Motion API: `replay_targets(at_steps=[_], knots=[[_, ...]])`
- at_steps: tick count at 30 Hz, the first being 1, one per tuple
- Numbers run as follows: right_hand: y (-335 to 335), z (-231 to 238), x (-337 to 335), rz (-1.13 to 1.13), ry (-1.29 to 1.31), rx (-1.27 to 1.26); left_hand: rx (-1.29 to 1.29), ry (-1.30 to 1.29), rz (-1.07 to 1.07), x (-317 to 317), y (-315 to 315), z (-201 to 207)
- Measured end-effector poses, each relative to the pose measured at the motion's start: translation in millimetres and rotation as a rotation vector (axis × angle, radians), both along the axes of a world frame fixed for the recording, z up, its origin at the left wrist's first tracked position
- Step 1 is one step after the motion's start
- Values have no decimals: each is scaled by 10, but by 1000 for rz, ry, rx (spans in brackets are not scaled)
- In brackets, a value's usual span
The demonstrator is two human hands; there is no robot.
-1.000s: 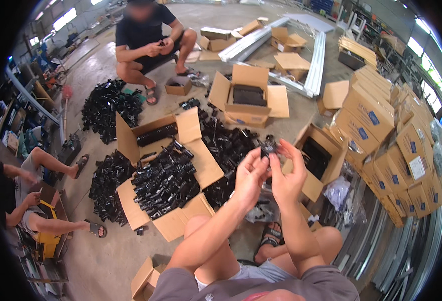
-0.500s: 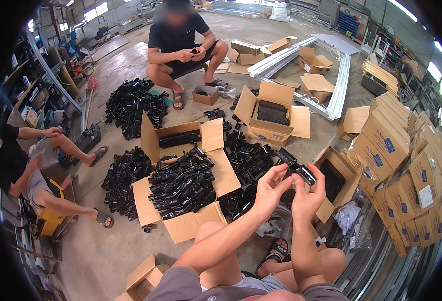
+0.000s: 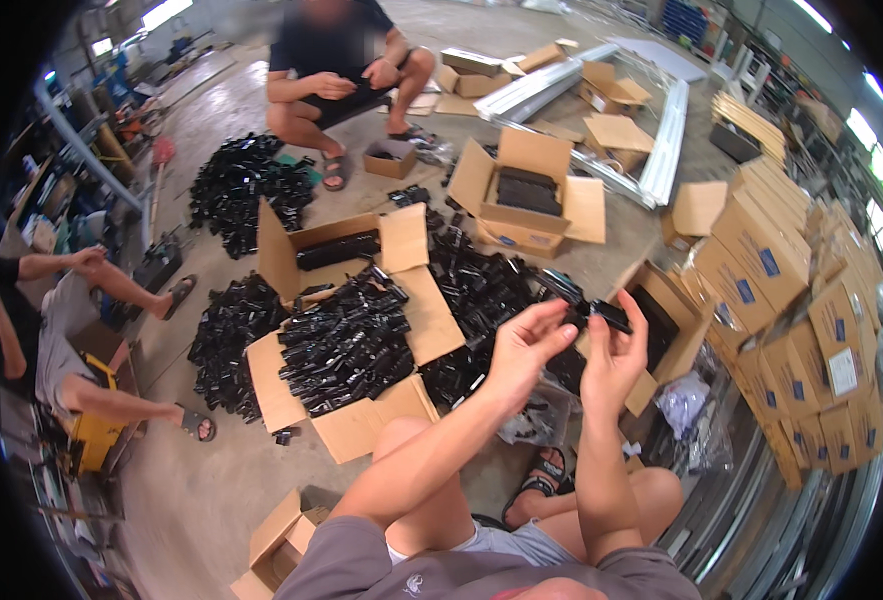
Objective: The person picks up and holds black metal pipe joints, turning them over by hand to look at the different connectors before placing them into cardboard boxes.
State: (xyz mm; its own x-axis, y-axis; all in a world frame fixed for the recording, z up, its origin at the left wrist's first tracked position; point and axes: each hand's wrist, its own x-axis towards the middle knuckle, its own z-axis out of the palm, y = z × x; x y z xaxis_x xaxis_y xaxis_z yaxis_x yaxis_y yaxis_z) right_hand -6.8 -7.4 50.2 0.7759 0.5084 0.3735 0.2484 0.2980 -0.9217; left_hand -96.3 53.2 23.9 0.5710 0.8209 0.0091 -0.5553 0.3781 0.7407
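Note:
A black bracket-like part (image 3: 609, 316), apparently two pieces joined end to end, is up in front of me over the piles. My right hand (image 3: 613, 365) grips its near end between thumb and fingers. My left hand (image 3: 526, 350) is just below its far end, thumb and index finger apart, with nothing visible between them. Beneath and beyond my hands spreads a heap of similar black parts (image 3: 471, 290). Left of it, an open cardboard box (image 3: 401, 240) has more black parts (image 3: 346, 345) piled over its flaps.
Further black heaps (image 3: 251, 190) lie to the left. Open boxes (image 3: 536, 150) stand ahead and right (image 3: 696, 330). Stacked cartons (image 3: 761, 260) and metal bars (image 3: 761, 520) line the right. One person (image 3: 326, 60) squats ahead; another (image 3: 21, 310) sits at left.
My left fingers have drawn off the part, which my right hand keeps holding. The view has shifted, so the scene sits lower left to upper left. The person ahead has moved their hands apart.

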Motion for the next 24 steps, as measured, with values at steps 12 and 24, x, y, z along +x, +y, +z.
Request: replay_targets(at_steps=[12, 24], knots=[[4, -21, -8, 104, 157, 40, 108, -116, 72, -25, 60, 170], [386, -373, 134, 81, -45, 172, 296, 176, 449, -247, 265, 235]])
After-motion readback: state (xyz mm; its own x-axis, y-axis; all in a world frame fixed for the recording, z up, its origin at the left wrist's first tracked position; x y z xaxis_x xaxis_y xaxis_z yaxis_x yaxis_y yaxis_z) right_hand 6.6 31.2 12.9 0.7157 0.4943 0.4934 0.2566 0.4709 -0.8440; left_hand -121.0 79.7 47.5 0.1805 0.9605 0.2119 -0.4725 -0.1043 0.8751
